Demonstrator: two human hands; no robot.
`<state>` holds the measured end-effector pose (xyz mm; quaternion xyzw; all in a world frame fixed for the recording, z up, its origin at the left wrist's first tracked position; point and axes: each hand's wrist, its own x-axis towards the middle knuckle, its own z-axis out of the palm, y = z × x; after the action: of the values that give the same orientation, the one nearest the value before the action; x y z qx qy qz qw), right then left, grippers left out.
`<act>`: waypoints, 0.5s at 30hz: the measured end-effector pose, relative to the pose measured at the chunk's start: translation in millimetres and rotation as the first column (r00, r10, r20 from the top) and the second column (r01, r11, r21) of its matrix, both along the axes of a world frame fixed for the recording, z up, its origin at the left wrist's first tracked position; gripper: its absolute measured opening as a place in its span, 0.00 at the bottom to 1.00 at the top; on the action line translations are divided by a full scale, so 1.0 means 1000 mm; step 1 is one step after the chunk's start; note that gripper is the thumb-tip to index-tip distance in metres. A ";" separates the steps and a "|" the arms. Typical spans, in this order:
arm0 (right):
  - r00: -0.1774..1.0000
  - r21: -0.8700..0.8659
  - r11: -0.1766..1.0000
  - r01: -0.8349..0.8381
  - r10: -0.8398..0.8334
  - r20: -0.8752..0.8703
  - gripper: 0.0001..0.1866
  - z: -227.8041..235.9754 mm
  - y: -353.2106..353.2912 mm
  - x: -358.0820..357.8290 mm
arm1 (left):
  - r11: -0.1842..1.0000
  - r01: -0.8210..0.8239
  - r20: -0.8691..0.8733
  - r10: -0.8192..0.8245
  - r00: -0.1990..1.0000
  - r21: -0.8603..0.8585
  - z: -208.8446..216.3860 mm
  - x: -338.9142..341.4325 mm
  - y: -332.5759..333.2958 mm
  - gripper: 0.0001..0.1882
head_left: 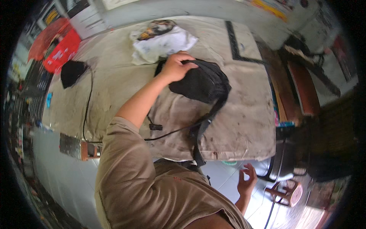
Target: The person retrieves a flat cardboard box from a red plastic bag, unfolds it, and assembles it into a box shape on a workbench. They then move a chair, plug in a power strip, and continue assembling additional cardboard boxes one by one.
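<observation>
A black fabric bag (200, 82) with a long webbing strap (196, 147) lies on the cloth-covered table (248, 126). My left hand (177, 66) is closed on the bag's upper edge, thumb on top and the fingertips partly hidden. The strap runs down from the bag's right side and hangs over the near edge. Beside it on the cloth rests a small black buckle (155, 126). My right hand (247, 179) is off the table at the lower right, beyond the near edge, its fingers loosely bent and apart with nothing in them.
White cloth (164, 47) lies bunched behind the bag. At the left are a red plastic bag (63, 53) and a black wedge-shaped thing (73, 73), with a black cord (88, 101) crossing the table. A small stool (291, 192) stands on the floor at right.
</observation>
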<state>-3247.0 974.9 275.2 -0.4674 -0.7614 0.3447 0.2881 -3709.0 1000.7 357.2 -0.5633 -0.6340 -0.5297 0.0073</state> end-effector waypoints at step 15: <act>0.962 0.574 0.793 -0.204 0.272 -0.034 0.09 0.066 -0.032 -0.190 | 0.696 -0.343 -0.195 0.570 0.798 0.631 0.115 -0.134 -0.217 0.08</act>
<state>-3436.6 943.2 341.2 -0.2406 -0.8639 0.1635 0.4112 -3842.6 783.9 471.9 -0.4460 -0.5553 -0.5554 0.4292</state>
